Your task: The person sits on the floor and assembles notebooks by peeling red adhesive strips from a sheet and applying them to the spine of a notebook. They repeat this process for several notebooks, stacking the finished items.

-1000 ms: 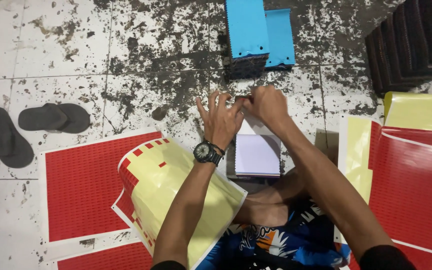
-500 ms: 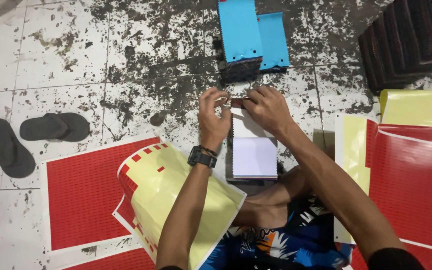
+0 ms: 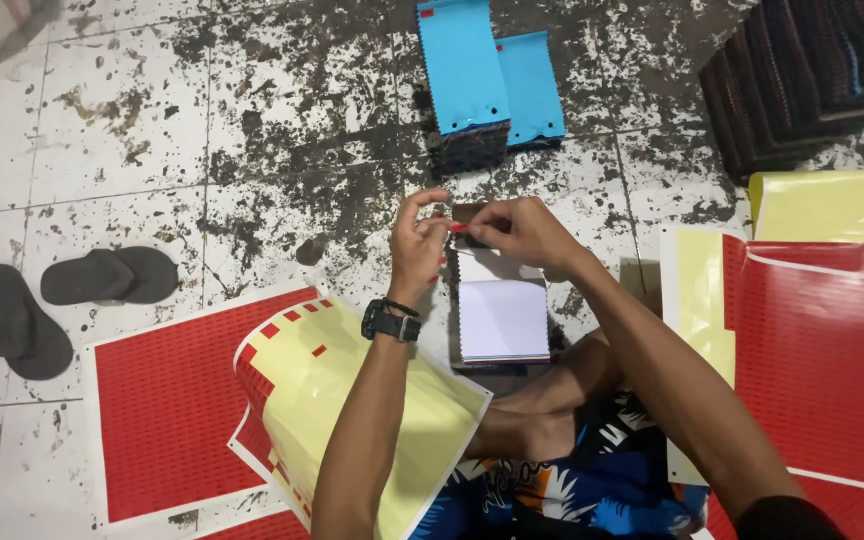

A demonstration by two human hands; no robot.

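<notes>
My left hand [image 3: 418, 245] and my right hand [image 3: 519, 233] meet over the top end of a small stack of fabric swatch cards [image 3: 502, 318] on the floor. Between their fingertips is a small red sticker [image 3: 457, 228], pinched from both sides above the stack's dark top edge. A black watch [image 3: 390, 321] sits on my left wrist. A yellow backing sheet with a few red stickers left on it [image 3: 352, 400] lies under my left forearm.
Blue swatch stacks [image 3: 487, 75] lie further ahead, dark stacks [image 3: 802, 80] at the top right. Red sticker sheets lie left [image 3: 167, 410] and right [image 3: 817, 350]. A pair of black sandals [image 3: 62, 300] rests at the left on the stained tile floor.
My left hand's fingers were spread a second ago; they have closed and both hands have come together on the red sticker at the stack's top.
</notes>
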